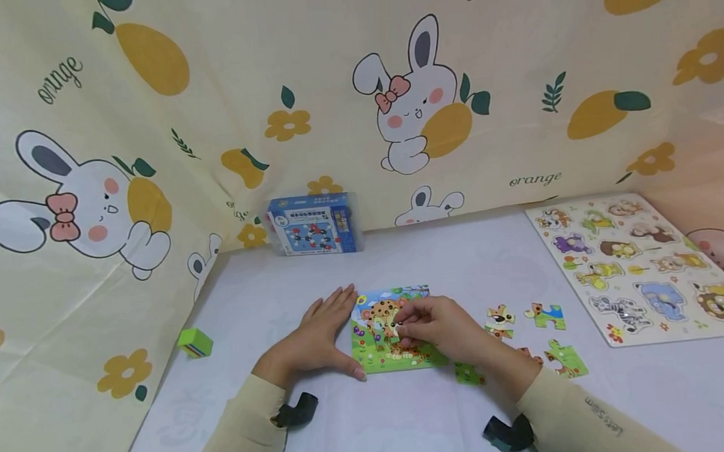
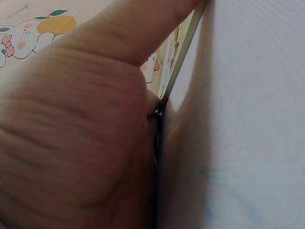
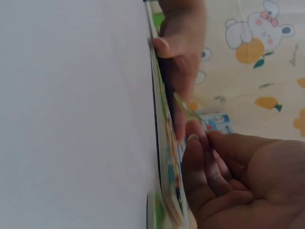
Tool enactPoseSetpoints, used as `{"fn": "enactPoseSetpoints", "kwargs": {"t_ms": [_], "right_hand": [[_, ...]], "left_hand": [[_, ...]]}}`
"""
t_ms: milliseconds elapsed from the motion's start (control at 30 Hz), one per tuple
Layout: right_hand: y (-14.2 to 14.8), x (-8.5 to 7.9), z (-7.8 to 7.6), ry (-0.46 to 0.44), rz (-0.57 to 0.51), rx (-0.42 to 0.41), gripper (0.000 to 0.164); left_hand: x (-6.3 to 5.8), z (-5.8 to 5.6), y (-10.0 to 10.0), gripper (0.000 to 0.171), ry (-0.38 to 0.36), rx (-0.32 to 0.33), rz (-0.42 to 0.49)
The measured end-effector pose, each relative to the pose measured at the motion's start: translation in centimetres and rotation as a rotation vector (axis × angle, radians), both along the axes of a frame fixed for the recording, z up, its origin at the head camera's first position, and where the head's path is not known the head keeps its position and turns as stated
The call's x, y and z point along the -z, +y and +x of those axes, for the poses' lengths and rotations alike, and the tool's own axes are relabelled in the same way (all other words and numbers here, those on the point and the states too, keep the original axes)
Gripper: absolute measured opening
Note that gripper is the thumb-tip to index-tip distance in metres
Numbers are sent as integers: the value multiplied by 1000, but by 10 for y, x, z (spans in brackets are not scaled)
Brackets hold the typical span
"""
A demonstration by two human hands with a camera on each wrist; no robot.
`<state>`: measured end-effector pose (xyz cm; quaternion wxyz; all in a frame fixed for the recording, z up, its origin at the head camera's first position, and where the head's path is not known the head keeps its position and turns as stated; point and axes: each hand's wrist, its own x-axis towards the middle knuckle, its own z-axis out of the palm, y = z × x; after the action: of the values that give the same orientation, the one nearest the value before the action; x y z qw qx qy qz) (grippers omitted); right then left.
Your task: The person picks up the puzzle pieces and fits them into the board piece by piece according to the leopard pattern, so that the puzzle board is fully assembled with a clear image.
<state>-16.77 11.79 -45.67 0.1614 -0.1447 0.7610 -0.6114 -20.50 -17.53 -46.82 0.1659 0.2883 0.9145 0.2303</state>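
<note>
Green-edged, the piece (image 3: 185,107) our right hand (image 1: 438,326) pinches tilts beyond its fingertips, board (image 1: 378,362) just beneath — our left hand (image 1: 322,335), fingers straight, alongside.

The right hand (image 1: 438,326) pinches above the puzzle board (image 1: 378,362) — the left hand (image 1: 319,341) at its left edge.

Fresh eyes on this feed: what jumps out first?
Probably the big rabbits printed on the cloth backdrop. Next, low in the middle, the right grip pinches a piece over the puzzle, the left grip at its left edge. Far right lies an animal board.
</note>
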Motion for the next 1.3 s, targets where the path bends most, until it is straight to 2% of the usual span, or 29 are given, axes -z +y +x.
{"fn": "enactPoseSetpoints", "kwargs": {"t_ms": [233, 367, 567, 867, 967, 1133, 1300], "right_hand": [[-21, 0, -9, -46, 13, 52, 10], [-30, 1, -12, -34, 44, 74, 9], [-36, 2, -13, 8, 113, 77, 7], [-40, 4, -14, 181, 352, 60, 6], [-41, 4, -14, 195, 390, 52, 6], [-41, 3, -13, 199, 406, 41, 3], [-36, 1, -10, 174, 334, 18, 14]], "left_hand": [[1, 0, 0, 151, -3, -5, -3], [1, 0, 0, 150, -3, -2, -5], [-1, 1, 1, 150, -7, -2, -7], [-3, 1, 0, 149, -11, -4, -12], [-3, 1, 0, 149, -8, -5, -4], [-2, 2, -1, 149, 4, 0, 7], [0, 1, -1, 150, 6, 2, -2]]}}
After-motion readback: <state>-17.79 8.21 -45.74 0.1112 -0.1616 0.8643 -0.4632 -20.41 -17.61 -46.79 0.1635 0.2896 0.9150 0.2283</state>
